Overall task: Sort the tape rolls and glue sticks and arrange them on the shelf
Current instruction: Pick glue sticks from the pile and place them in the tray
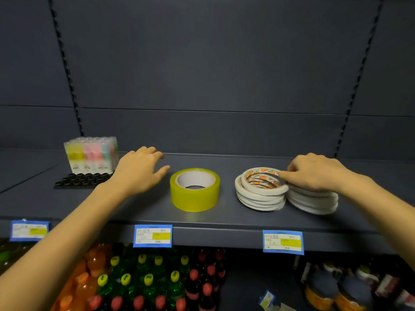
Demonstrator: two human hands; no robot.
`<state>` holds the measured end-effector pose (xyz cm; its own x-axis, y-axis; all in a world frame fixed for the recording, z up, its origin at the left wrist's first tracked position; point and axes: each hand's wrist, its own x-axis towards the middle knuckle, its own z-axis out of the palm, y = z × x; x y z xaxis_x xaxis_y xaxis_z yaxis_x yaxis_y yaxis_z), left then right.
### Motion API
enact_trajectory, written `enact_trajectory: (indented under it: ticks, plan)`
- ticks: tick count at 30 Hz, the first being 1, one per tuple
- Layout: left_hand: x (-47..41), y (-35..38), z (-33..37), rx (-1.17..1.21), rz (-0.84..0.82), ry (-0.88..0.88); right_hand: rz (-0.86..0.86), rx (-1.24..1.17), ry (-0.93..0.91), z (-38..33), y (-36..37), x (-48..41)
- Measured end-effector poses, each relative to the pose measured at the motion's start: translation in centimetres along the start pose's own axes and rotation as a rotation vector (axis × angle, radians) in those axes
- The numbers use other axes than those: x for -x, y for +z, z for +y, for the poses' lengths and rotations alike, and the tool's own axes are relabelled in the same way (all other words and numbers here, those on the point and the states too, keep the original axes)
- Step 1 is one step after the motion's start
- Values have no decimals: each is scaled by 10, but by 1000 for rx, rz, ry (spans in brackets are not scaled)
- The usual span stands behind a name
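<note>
A yellow tape roll (195,198) is being kept flat on the grey shelf (202,218), with its core facing up. Just left of it, the left hand (139,171) is being held palm down over the shelf, with the fingers loosely spread and nothing being held. Its thumb is being pointed toward the roll without touching it. Farther left of the roll, a wrapped pack of glue sticks (92,156) is being kept upright toward the back. A block of black caps (83,180) is lying in front of the pack.

Right of the yellow roll and apart from it, two stacks of white tape rolls are sitting side by side and touching: a nearer stack (256,203) and a farther stack (314,203). The top white roll (260,192) of the nearer stack is lying tilted and is being pinched at its right rim by the curled fingers of the right hand (314,173). That hand is being rested over the farther stack.

Below the yellow roll, a price tag (152,235) is being displayed on the shelf edge, and bottles (143,279) are standing lower still.
</note>
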<state>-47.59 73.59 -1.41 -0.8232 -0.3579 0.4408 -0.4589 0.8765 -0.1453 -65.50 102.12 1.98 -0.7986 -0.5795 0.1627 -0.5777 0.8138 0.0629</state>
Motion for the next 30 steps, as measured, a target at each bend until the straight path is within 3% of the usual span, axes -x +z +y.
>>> enact_trajectory:
  ticks: [4,9,22,26,30]
  plan:
    - [19,-5,-4,-10,-18,-29,135,131,-59,-8,-12,-1]
    - [54,-21,-33,-40,-17,-150,265,-42,-270,-65,-34,-10]
    - [212,-62,-200,-226,-82,-486,257,-201,-965,-355,-36,9]
    - [259,-74,-264,-275,-126,-516,144,-274,-1038,-442,-36,23]
    - [297,-83,-326,-288,-133,-541,137,-312,-1048,-524,-37,38]
